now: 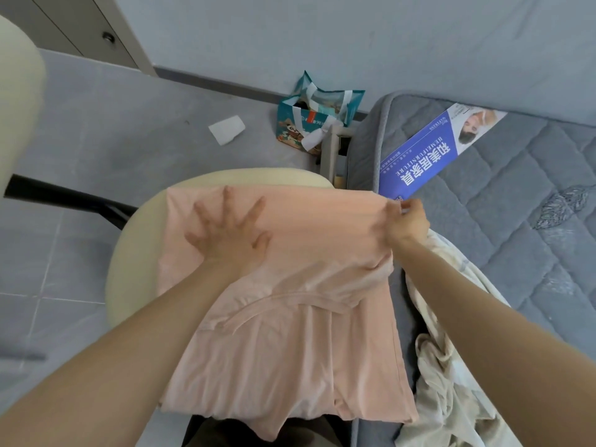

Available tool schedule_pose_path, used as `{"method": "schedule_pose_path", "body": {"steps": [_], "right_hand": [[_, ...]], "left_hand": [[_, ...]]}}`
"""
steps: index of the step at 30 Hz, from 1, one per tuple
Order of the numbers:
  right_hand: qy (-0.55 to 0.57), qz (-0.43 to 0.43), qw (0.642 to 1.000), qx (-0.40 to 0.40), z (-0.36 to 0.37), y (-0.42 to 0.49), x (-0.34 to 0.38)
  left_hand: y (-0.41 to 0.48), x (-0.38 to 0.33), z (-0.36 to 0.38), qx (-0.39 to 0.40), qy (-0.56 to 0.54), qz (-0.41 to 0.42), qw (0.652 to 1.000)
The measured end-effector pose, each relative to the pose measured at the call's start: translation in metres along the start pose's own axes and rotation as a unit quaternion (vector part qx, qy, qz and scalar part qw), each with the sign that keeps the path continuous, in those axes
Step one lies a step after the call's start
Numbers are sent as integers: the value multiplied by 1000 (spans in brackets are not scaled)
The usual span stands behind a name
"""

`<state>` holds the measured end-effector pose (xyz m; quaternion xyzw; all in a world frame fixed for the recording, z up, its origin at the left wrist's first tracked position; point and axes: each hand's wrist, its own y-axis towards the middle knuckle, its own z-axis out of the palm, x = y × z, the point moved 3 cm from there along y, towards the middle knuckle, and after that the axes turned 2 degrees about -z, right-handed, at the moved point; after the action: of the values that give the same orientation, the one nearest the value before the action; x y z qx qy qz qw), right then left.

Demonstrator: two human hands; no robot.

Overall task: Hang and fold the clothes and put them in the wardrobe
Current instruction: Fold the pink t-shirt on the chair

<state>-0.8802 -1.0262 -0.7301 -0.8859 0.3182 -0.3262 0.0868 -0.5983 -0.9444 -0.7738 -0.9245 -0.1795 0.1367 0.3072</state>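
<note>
Pressing spread left hand (230, 232) flat on pale pink cloth shirt (290, 350). Pinching its far edge with right hand (408, 221).

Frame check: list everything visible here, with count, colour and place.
pink shirt: one, pale pink, spread over the chair
chair: one, cream, under the shirt
pale clothes: heap, cream-white, mattress edge
mattress: one, grey quilted, right
label: one, blue, on mattress
gift bag: one, teal, floor by wall
paper: one, white, floor
cabinet: one, pale, top left
left hand: flat, pressing the shirt
right hand: pinching the shirt's far right edge
</note>
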Motion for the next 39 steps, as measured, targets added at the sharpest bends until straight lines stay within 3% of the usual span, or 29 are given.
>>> {"method": "schedule_pose_path", "body": {"steps": [2,4,6,7,10,13,16,19,23,32,37,39], "right_hand": [[-38,-18,999,17,2,3,0],[-130,-136,982,-15,3,-1,14],[-206,-297,932,6,10,-8,34],[-232,-347,907,57,16,-10,42],[-346,-325,853,218,37,-13,51],[-432,-306,814,239,48,-12,55],[-460,-306,791,263,45,-14,64],[-448,-343,778,276,37,-24,86],[-408,-408,781,240,33,-41,126],[-325,-530,781,66,12,-59,179],[-333,-525,776,105,-8,-84,142],[-337,-516,775,136,-13,-97,115]], "left_hand": [[1,-1,-4,13,-11,-5,1000],[0,0,-12,16,-32,-1,999],[0,3,-22,1,-35,16,999],[2,5,-28,-14,-14,30,999],[14,10,-47,-47,68,65,994],[21,12,-65,-66,97,81,990],[19,18,-76,-58,195,105,973],[10,38,-84,-33,270,93,958],[5,56,-116,-73,265,51,960],[-12,75,-184,-269,138,89,949],[-65,79,-149,-314,68,130,938],[-85,85,-122,-288,82,150,942]]}}
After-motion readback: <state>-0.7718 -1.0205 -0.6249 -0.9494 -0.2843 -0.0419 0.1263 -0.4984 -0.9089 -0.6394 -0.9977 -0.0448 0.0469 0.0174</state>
